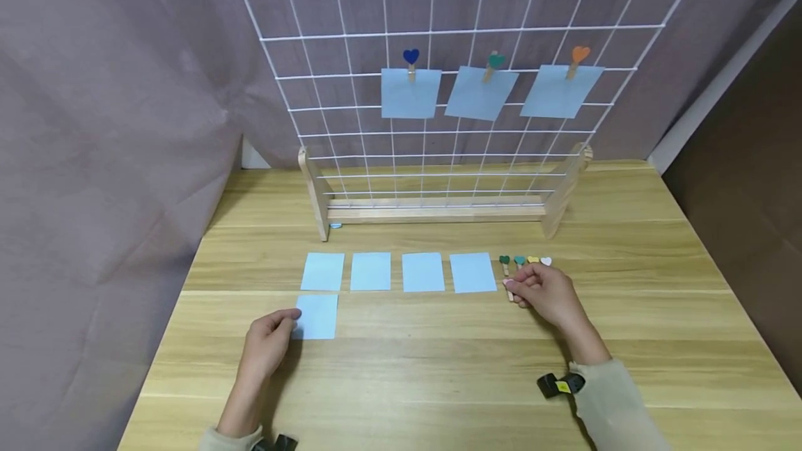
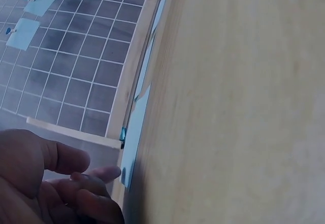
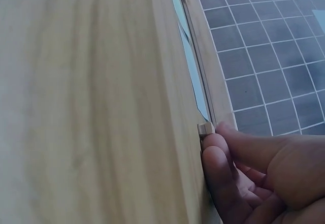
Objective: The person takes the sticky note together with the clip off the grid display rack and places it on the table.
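My left hand [image 1: 266, 345] touches the left edge of a light blue paper square [image 1: 319, 319] lying on the table, below a row of similar squares. In the left wrist view, a fingertip meets the paper [image 2: 133, 148] while the thumb stays apart from it. At the right end of the row, my right hand [image 1: 550, 294] pinches a small wooden clothespin [image 1: 510, 294] with a pale heart, partly covered by the fingers. The peg's wooden end [image 3: 204, 128] pokes out of the fingertips in the right wrist view. Several heart clothespins [image 1: 505, 261] lie just beyond that hand.
A white wire grid [image 1: 401, 132] stands on a wooden base [image 1: 432, 214] at the back. Three blue squares [image 1: 410, 99] hang on it by clothespins with dark blue, green and orange hearts. A tiny blue item [image 1: 335, 225] lies by the base's left foot.
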Action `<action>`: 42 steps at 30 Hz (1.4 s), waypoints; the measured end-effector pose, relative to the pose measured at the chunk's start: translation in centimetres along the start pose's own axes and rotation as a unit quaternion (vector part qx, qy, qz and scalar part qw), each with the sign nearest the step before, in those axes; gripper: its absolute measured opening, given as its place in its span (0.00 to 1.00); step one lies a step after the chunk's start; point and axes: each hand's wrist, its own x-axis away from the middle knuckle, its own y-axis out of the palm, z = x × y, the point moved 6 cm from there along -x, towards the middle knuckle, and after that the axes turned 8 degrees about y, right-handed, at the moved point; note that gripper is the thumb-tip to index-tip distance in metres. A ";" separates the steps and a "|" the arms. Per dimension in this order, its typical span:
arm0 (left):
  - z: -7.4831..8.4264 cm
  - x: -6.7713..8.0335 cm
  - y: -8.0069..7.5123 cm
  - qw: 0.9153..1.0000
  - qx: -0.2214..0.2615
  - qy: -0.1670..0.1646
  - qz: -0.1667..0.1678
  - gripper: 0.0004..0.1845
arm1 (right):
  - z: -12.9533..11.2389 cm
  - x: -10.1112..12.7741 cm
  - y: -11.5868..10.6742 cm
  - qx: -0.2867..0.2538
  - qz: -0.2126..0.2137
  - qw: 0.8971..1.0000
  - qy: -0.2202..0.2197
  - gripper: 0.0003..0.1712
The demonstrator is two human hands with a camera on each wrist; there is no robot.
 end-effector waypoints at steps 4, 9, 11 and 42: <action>0.7 0.2 0.0 0.999 -0.028 0.030 -0.001 0.18 | 0.0 0.1 0.0 0.005 0.008 1.000 0.003 0.13; 1.4 0.3 0.1 0.997 -0.054 0.060 -0.009 0.16 | -0.1 0.2 0.0 0.002 0.014 1.000 0.001 0.13; 1.4 0.2 0.2 0.997 -0.054 0.058 -0.018 0.16 | -0.2 0.3 0.0 -0.003 0.013 1.000 0.000 0.14; 5.9 -0.9 2.4 0.983 -0.010 0.181 0.012 0.11 | -6.2 1.7 0.2 -0.045 -0.006 0.993 -0.110 0.11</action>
